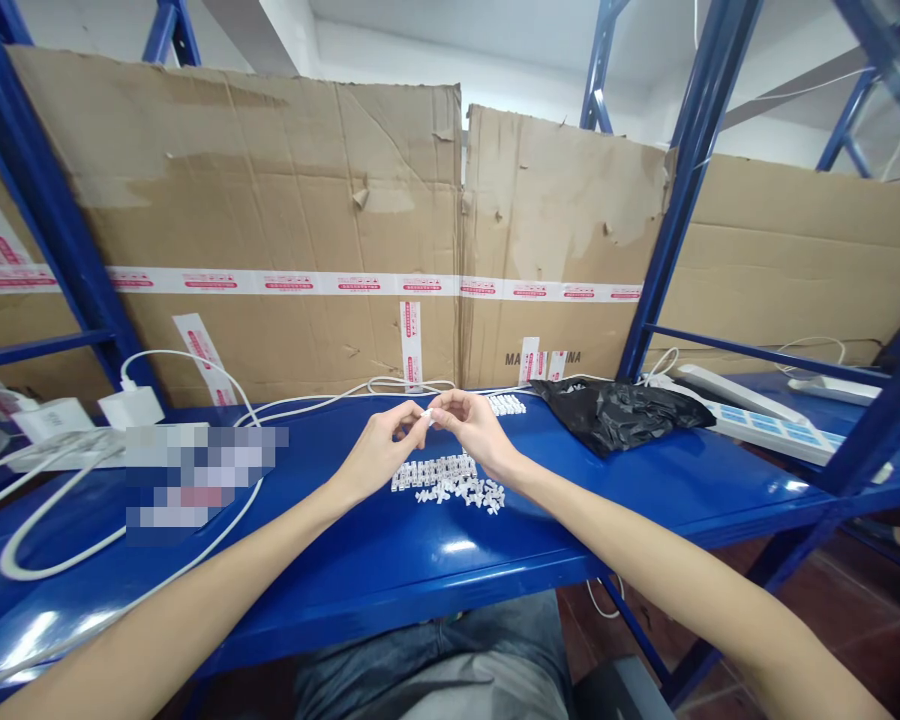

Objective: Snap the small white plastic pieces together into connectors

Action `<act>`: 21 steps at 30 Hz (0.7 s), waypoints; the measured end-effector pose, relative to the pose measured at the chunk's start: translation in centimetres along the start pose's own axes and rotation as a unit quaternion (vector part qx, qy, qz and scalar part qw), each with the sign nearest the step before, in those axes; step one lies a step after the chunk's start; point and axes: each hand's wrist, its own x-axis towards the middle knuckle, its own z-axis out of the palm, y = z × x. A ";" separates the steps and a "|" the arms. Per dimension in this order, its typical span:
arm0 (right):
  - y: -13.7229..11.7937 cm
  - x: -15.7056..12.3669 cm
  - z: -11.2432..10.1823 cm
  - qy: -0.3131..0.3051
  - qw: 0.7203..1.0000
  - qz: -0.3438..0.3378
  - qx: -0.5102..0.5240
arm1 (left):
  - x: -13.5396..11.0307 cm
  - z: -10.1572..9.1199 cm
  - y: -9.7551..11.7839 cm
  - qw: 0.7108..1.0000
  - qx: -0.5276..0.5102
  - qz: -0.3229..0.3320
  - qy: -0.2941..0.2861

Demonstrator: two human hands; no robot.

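My left hand and my right hand meet above the blue shelf, fingertips pinched together on a small white plastic piece. Its exact kind is too small to make out, and the fingers cover part of it. Below the hands lie rows of white plastic parts set side by side. Nearer to me is a loose heap of little white pieces. Behind my right hand, another short row of white parts rests on the shelf.
A crumpled black plastic bag lies to the right. On the left stand a power strip with white plug-in adapters and looping white cables. Cardboard sheets wall off the back, between blue metal posts.
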 end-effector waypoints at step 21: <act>0.4 0.8 -0.4 -0.015 1.000 -0.003 -0.027 | 0.1 -0.1 0.1 0.999 -0.003 0.009 -0.034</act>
